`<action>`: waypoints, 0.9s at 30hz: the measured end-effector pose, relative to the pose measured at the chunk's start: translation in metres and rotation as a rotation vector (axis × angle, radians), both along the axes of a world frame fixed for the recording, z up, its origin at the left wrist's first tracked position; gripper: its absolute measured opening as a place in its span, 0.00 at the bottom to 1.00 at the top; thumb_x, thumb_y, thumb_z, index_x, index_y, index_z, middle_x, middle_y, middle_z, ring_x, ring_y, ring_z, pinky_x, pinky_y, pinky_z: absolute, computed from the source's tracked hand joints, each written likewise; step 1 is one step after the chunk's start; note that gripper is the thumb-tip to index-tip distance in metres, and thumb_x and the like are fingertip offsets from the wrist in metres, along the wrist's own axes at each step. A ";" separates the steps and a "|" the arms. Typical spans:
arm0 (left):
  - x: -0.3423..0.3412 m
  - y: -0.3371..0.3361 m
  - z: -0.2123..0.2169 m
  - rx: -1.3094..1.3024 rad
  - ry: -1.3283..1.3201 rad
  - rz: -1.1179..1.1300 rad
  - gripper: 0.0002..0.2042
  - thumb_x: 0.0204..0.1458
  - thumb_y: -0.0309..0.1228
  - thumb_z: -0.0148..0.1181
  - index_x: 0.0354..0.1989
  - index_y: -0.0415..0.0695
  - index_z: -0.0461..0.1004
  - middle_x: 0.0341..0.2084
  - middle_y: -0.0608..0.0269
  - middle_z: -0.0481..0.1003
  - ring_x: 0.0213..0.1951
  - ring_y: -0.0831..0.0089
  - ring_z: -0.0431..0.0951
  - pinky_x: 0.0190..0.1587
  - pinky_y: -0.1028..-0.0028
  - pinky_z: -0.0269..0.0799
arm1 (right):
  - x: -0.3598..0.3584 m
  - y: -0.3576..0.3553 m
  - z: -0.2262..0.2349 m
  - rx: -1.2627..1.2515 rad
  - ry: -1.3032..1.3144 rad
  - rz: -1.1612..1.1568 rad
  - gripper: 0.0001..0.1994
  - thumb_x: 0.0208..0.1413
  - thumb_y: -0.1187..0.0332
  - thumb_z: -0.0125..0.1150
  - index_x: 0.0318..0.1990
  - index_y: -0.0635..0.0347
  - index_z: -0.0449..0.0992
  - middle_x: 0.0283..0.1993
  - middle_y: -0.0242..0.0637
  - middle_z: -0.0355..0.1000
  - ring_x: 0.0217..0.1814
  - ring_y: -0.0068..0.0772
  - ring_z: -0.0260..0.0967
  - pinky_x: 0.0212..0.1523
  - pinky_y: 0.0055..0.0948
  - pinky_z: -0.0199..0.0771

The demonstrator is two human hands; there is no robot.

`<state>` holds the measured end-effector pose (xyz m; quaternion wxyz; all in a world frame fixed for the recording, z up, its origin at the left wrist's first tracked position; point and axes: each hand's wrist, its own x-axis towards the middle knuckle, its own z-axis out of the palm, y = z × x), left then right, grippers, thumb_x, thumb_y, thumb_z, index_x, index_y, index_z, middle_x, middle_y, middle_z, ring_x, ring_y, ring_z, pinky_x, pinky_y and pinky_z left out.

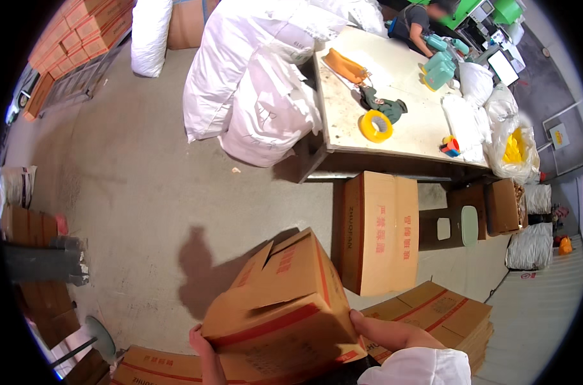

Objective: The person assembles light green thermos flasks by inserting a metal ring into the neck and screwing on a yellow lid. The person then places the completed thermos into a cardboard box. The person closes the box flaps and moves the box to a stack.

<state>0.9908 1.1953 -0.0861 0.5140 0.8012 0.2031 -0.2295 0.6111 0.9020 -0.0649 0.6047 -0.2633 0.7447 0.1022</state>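
Box point(285, 301), half-folded cardboard, sits low in view, gripped at both sides: left hand point(198, 340) clasps its left edge, right hand point(384, 333) its right. Beyond stands another carton point(381, 231) on the floor, then the surface point(400, 96) with a tape roll point(376, 126).

Open concrete floor point(144, 179) ahead and left; to the right, a standing carton point(380, 232), the flat-box stack point(442, 317) and the table point(394, 122) block passage.
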 end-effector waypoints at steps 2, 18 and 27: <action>-0.004 0.003 0.000 0.004 -0.064 -0.020 0.14 0.52 0.28 0.48 0.39 0.33 0.78 0.39 0.54 0.77 0.44 0.63 0.75 0.52 0.67 0.69 | 0.001 -0.009 0.002 0.053 -0.136 -0.060 0.36 0.65 0.49 0.50 0.66 0.77 0.59 0.64 0.56 0.68 0.62 0.52 0.70 0.63 0.40 0.70; 0.211 0.026 0.337 -0.317 -0.657 0.295 0.11 0.54 0.21 0.44 0.40 0.36 0.75 0.34 0.61 0.76 0.38 0.74 0.74 0.46 0.74 0.70 | 0.365 -0.056 0.031 0.027 -0.889 0.035 0.26 0.69 0.59 0.34 0.62 0.69 0.69 0.61 0.48 0.72 0.58 0.44 0.73 0.63 0.41 0.70; 0.467 -0.015 0.377 -0.335 -0.864 0.422 0.10 0.53 0.22 0.46 0.38 0.35 0.75 0.30 0.61 0.76 0.35 0.74 0.76 0.42 0.75 0.71 | 0.696 -0.149 0.068 0.048 -1.053 0.113 0.28 0.69 0.55 0.35 0.62 0.69 0.69 0.60 0.46 0.73 0.59 0.44 0.72 0.64 0.40 0.69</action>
